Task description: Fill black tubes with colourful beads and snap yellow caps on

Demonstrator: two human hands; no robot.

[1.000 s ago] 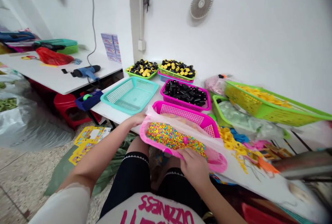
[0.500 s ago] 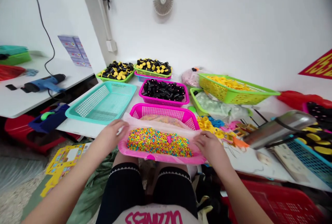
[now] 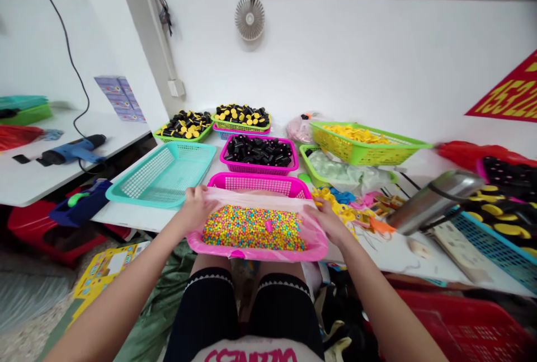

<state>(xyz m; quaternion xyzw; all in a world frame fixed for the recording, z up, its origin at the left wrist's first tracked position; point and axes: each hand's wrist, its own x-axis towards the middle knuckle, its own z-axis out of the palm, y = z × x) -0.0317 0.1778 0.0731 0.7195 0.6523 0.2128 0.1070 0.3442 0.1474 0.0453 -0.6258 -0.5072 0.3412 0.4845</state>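
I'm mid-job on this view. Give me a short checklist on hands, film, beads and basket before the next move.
1. Left hand on the translucent pale-pink plastic film: ok, fingers at its left end.
2. Right hand on the film: ok, at its right end.
3. Small round multicoloured beads visible: ok, heaped in front of the raised film.
4. Only beads on the heap: not ok, a small bright-pink piece lies on it.
5. Magenta plastic mesh basket firmly supported underneath: cannot tell, its underside is hidden.
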